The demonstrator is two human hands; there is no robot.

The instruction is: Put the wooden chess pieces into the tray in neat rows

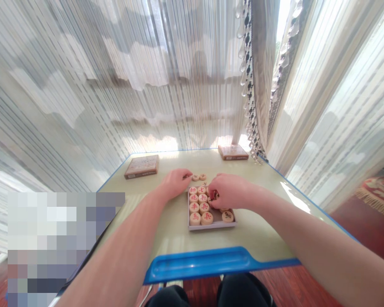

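A shallow open box [213, 228] holds rows of round wooden xiangqi pieces, red-lettered on its left side. A black-lettered piece [227, 216] lies in its near right corner. Over the box's right half, my right hand [232, 190] is closed, thumb and fingers pinching a xiangqi piece [215, 195]; it hides part of the rows. My left hand [176, 183] rests beyond the box's far left corner, its fingertips closed about a dark-lettered xiangqi piece. Beside those fingertips, two loose pieces, one left [196, 177] and one right [202, 177], lie on the table.
Two flat closed boxes, one at the back left [142, 166] and one at the back right [233, 152], lie on the pale table [169, 234]. A blue tray-like edge [201, 263] runs along the front. Striped curtains [179, 85] hang behind the table.
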